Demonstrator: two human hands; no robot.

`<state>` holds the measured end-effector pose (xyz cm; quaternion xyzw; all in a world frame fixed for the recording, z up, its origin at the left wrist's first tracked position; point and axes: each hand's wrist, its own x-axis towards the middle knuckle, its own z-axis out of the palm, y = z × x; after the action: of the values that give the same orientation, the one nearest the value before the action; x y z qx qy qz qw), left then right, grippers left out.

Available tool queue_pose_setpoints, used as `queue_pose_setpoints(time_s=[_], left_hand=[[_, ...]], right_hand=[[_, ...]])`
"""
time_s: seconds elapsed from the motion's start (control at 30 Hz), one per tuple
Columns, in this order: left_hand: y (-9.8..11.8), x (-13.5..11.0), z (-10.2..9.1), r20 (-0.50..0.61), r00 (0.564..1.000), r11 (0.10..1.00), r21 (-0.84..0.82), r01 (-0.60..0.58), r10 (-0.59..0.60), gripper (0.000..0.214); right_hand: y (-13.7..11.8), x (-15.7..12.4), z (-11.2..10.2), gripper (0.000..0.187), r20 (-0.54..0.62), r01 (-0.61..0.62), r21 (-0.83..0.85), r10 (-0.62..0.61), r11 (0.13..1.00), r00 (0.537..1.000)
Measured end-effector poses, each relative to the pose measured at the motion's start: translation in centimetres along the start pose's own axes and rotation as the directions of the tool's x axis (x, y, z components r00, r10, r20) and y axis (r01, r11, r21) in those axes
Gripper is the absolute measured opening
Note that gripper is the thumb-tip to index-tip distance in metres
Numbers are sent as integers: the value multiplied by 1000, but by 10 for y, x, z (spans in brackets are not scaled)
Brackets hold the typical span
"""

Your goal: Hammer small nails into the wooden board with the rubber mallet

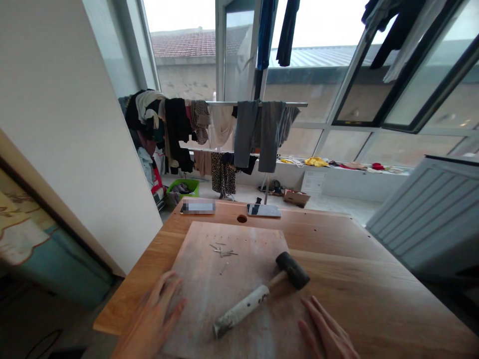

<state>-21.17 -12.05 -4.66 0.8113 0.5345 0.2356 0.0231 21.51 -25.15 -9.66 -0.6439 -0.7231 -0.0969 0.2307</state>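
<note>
A pale wooden board (209, 289) lies on a wooden table (359, 294). On the board rests a mallet (262, 291) with a black head and a white, worn handle, lying at a slant. Several small nails (223, 251) are scattered near the board's far edge. My left hand (155, 314) lies flat on the board's left edge, fingers spread, holding nothing. My right hand (327, 331) is flat near the board's right edge, fingers stretched out, just right of the mallet handle and not touching it.
A phone (264, 210) and a small flat object (198, 207) lie at the table's far edge beside a round hole (242, 218). Beyond stand a clothes rack (224, 134) hung with garments, a green basket (183, 189) and large windows. A white wall (75, 149) is close on the left.
</note>
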Motion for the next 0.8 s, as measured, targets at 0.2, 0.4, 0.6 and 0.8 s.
queue_pose_setpoints(time_s=[0.2, 0.4, 0.6, 0.8], left_hand=[[-63, 9, -40, -39, 986, 983, 80, 163, -161, 40], [-76, 15, -54, -42, 958, 948, 141, 285, -282, 43], [-44, 17, -44, 1, 967, 929, 281, 243, -253, 51], [-1, 12, -24, 85, 975, 923, 349, 163, -204, 48]], right_hand=[[-86, 49, 19, 50, -54, 140, 30, -138, 990, 989], [-118, 74, 23, 48, -93, 275, 18, -273, 961, 958], [-108, 72, 20, 42, -25, 255, 56, -254, 965, 967], [-58, 44, 8, 39, 3, 162, 82, -162, 983, 987]])
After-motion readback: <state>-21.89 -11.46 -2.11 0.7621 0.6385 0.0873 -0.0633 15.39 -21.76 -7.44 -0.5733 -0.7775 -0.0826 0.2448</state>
